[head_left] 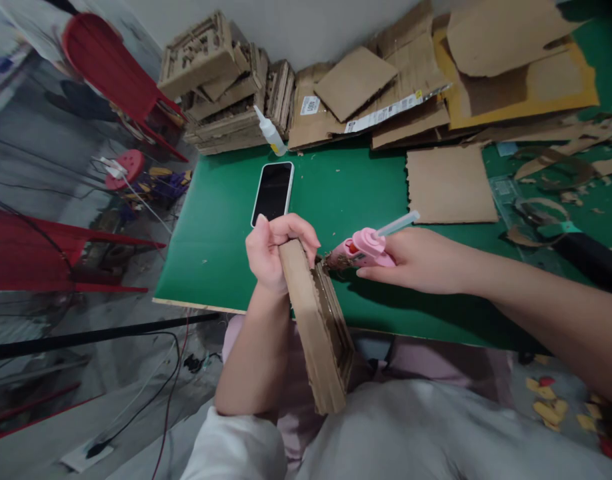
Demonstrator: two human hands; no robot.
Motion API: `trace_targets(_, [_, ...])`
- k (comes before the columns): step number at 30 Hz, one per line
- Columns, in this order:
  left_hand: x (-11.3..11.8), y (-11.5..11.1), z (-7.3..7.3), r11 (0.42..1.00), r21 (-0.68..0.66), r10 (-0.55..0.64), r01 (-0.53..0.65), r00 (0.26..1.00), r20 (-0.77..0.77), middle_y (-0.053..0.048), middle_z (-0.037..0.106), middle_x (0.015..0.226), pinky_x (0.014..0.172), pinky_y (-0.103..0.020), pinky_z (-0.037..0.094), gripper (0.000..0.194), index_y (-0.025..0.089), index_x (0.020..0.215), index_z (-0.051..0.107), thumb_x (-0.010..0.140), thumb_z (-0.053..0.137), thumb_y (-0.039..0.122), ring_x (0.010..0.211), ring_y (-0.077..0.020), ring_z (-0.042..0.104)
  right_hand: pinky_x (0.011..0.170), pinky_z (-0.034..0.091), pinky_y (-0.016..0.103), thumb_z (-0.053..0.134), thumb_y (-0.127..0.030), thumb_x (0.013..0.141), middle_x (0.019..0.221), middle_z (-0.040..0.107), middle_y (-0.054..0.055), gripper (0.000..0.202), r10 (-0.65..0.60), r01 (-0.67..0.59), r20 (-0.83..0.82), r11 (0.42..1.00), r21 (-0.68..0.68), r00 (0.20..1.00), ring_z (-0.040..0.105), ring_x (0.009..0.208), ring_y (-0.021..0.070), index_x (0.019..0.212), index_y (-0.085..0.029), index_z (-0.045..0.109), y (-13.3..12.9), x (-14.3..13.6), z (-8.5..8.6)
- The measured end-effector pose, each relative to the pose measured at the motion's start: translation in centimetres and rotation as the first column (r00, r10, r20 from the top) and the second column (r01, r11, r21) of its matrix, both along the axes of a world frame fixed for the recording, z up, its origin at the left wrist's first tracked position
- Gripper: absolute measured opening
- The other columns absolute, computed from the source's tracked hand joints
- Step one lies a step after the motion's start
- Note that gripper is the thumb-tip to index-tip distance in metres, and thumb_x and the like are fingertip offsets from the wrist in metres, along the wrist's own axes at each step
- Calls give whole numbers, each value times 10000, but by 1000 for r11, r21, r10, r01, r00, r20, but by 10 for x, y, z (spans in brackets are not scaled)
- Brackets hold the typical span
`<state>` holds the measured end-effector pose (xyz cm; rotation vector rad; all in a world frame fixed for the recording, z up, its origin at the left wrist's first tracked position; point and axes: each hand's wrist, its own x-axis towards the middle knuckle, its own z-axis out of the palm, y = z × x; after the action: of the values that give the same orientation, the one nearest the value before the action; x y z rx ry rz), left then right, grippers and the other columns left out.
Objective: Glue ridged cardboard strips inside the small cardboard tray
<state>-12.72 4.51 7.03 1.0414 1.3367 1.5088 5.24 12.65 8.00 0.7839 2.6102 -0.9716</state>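
Observation:
My left hand [279,250] is closed around the upper end of a shallow cardboard box [313,333], which I hold tilted on its side over the table's front edge. In my right hand [421,260] is a pink hot glue gun [363,248], a clear glue stick [397,223] poking out of its back. Its nozzle end is at the box's upper inner edge; whether the tip touches cannot be made out. Just beyond my left hand lies a phone [273,190] with a dark screen. A white squeeze bottle [270,132] stands behind it.
Stacked cardboard frames [221,87] stand at the back left of the green table [216,220]. Cardboard sheets [356,80] and a square piece [451,183] lie toward the right, with scissors [546,220] and scraps nearby. Red chairs [106,60] and cables are on the left.

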Motion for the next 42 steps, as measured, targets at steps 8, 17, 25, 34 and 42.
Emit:
trace_targets(8, [0, -1, -1, 1000, -9, 12, -12, 1000, 20, -29, 456, 341, 378, -254, 336, 769, 182, 498, 575, 867, 56, 613, 322, -104, 417, 523, 266, 240, 413, -550, 809, 549, 505, 17, 438, 5, -5, -45, 1000, -13, 999, 440, 524, 123, 652, -173, 571, -5, 7, -2])
trace_targets(17, [0, 0, -1, 1000, 13, -12, 12, 1000, 23, -29, 458, 340, 366, -249, 316, 758, 172, 506, 573, 861, 84, 629, 319, -104, 413, 532, 260, 244, 421, -533, 816, 588, 541, 28, 408, -62, 63, -45, 998, 19, 997, 462, 547, 132, 710, -174, 584, -6, -3, 0])
trace_targets(25, [0, 0, -1, 1000, 6, -8, 8, 999, 37, -29, 450, 342, 373, -254, 328, 772, 175, 493, 565, 868, 52, 616, 318, -101, 414, 517, 237, 244, 387, -536, 830, 583, 527, 31, 441, -24, 25, -15, 998, 50, 1000, 448, 534, 126, 655, -169, 560, -7, -5, -8])
trace_targets(34, [0, 0, -2, 998, 55, -20, 17, 999, 44, -37, 463, 357, 387, -254, 319, 758, 161, 504, 579, 888, 70, 571, 330, -105, 419, 532, 257, 242, 388, -544, 827, 617, 556, 29, 433, -7, 7, -26, 1000, -15, 1000, 472, 562, 128, 707, -177, 583, -10, -1, -9])
trace_targets(42, [0, -1, -2, 999, 40, -10, 8, 999, 47, -38, 457, 365, 395, -254, 333, 761, 162, 505, 574, 896, 53, 555, 326, -101, 413, 499, 236, 236, 375, -538, 835, 585, 530, 15, 434, 11, -11, 7, 1000, -12, 1000, 443, 524, 110, 658, -176, 537, -15, 4, -4])
